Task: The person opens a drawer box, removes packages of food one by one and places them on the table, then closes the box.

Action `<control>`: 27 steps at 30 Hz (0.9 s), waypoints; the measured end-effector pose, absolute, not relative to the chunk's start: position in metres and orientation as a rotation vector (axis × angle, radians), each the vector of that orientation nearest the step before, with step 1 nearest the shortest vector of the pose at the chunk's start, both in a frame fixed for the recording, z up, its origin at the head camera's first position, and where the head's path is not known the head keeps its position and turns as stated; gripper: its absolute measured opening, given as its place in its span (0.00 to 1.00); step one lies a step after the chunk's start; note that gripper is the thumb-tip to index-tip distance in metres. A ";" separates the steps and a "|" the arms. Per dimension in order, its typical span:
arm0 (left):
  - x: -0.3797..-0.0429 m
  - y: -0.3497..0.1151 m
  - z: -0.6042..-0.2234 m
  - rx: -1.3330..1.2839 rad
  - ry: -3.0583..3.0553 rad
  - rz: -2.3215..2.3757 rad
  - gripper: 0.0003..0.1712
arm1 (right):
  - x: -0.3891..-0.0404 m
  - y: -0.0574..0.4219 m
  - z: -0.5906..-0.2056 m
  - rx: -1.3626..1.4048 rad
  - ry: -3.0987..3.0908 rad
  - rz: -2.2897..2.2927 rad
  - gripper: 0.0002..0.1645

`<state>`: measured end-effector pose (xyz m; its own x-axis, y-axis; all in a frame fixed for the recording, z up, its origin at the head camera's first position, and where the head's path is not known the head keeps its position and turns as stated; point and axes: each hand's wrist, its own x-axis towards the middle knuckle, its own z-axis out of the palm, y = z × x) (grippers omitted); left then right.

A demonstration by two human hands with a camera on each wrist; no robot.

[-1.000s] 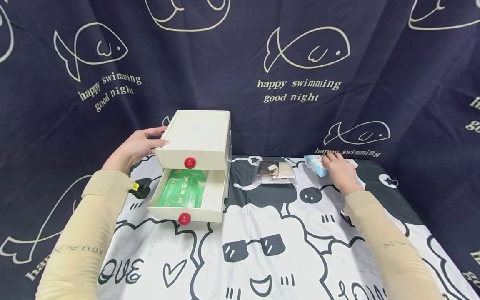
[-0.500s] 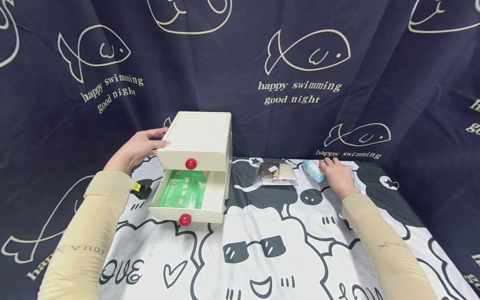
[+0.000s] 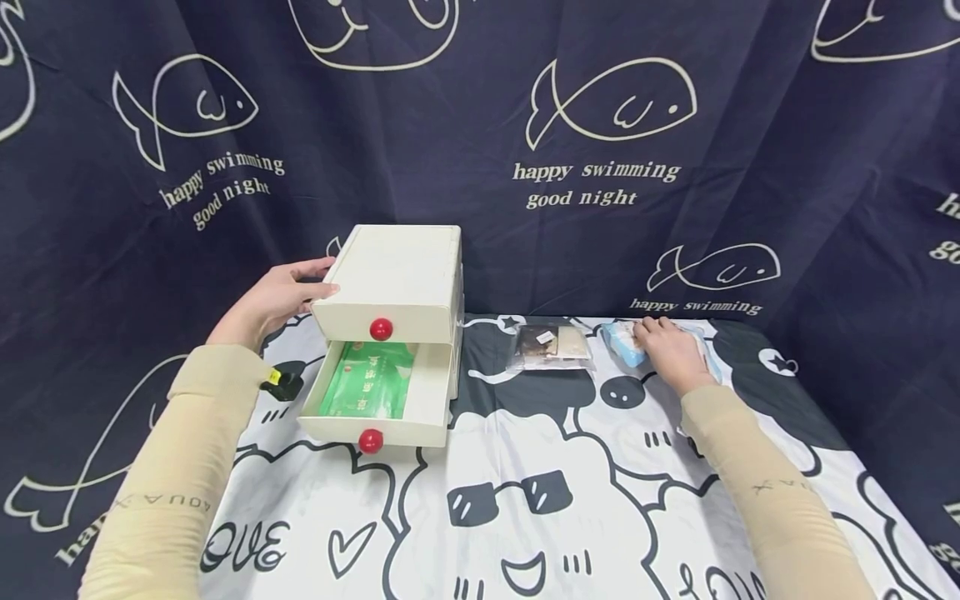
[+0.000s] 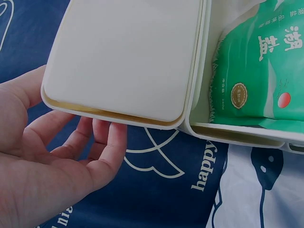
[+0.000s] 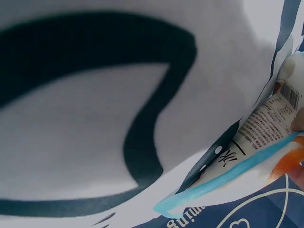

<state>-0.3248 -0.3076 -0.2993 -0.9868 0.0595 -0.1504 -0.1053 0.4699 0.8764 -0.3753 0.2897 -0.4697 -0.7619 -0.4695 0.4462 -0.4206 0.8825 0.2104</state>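
A small white drawer cabinet [image 3: 397, 262] stands left of centre with red knobs. Its lower drawer [image 3: 431, 392] is pulled out and holds a green packet [image 3: 371, 379], printed with characters in the left wrist view. My left hand [image 3: 273, 300] rests against the cabinet's left side. In the left wrist view its fingers [image 4: 111, 142] touch the cabinet edge, loosely bent. At the back right, my right hand [image 3: 675, 354] grips a light-blue and white packet [image 3: 624, 343], partly hidden under it. The right wrist view shows the packet's printed face [image 5: 266, 126] and little of the hand.
A clear bag [image 3: 553, 346] with dark and pale contents lies between the cabinet and the right hand. A black item with a yellow tag [image 3: 282, 380] is by the left wrist. A dark fish-print curtain [image 3: 480, 125] hangs behind the patterned tablecloth [image 3: 525, 467].
My right hand and the blue-white packet have shifted slightly left. The left hand keeps its place at the cabinet, and the lower drawer stays pulled out.
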 end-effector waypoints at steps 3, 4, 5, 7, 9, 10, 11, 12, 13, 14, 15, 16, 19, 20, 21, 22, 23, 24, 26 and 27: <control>-0.324 -0.308 -0.299 -0.038 2.557 1.533 0.43 | -0.374 0.289 -0.468 0.669 -2.554 -0.156 0.13; -0.324 -0.308 -0.299 -0.038 2.558 1.533 0.43 | -0.374 0.288 -0.467 0.676 -2.556 -0.163 0.13; -0.323 -0.308 -0.299 -0.038 2.559 1.533 0.43 | -0.373 0.288 -0.466 0.682 -2.559 -0.168 0.13; -0.323 -0.308 -0.298 -0.037 2.557 1.537 0.42 | -0.372 0.286 -0.464 0.689 -2.568 -0.178 0.13; -0.324 -0.307 -0.298 -0.044 2.559 1.535 0.42 | -0.371 0.286 -0.464 0.693 -2.570 -0.177 0.12; -0.324 -0.307 -0.298 -0.045 2.555 1.538 0.42 | -0.371 0.286 -0.465 0.695 -2.571 -0.172 0.12; -0.324 -0.306 -0.299 -0.049 2.554 1.536 0.42 | -0.370 0.286 -0.465 0.699 -2.571 -0.168 0.12; -0.324 -0.306 -0.299 -0.055 2.549 1.539 0.42 | -0.370 0.286 -0.466 0.705 -2.571 -0.163 0.12; -0.325 -0.306 -0.299 -0.060 2.550 1.536 0.42 | -0.369 0.286 -0.466 0.710 -2.570 -0.159 0.12; -0.325 -0.306 -0.299 -0.064 2.549 1.535 0.42 | -0.369 0.285 -0.467 0.716 -2.569 -0.153 0.12; -0.325 -0.306 -0.299 -0.067 2.549 1.533 0.42 | -0.368 0.285 -0.467 0.721 -2.570 -0.147 0.12; -0.325 -0.306 -0.299 -0.067 2.545 1.538 0.42 | -0.367 0.285 -0.468 0.726 -2.569 -0.146 0.12; -0.325 -0.306 -0.299 -0.066 2.540 1.546 0.42 | -0.366 0.283 -0.469 0.732 -2.573 -0.148 0.11; -0.325 -0.306 -0.299 -0.062 2.539 1.550 0.42 | -0.366 0.283 -0.469 0.732 -2.576 -0.150 0.11; -0.325 -0.306 -0.299 -0.059 2.538 1.551 0.41 | -0.366 0.283 -0.470 0.732 -2.580 -0.150 0.11; -0.325 -0.306 -0.299 -0.058 2.538 1.552 0.41 | -0.366 0.283 -0.470 0.732 -2.583 -0.154 0.11; -0.325 -0.306 -0.299 -0.058 2.539 1.550 0.41 | -0.366 0.283 -0.470 0.731 -2.589 -0.157 0.11; -0.325 -0.306 -0.299 -0.057 2.539 1.550 0.41 | -0.365 0.283 -0.471 0.730 -2.597 -0.160 0.12; -0.325 -0.305 -0.298 -0.054 2.540 1.545 0.42 | -0.365 0.284 -0.471 0.727 -2.617 -0.171 0.14; -0.324 -0.305 -0.298 -0.056 2.541 1.540 0.42 | -0.364 0.284 -0.471 0.722 -2.631 -0.176 0.15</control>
<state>-0.3245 -0.3053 -0.2982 -0.9849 0.0556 -0.1639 -0.1196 0.4661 0.8766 -0.3642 0.2840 -0.4707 -0.7843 -0.5132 0.3487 -0.4622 0.8582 0.2236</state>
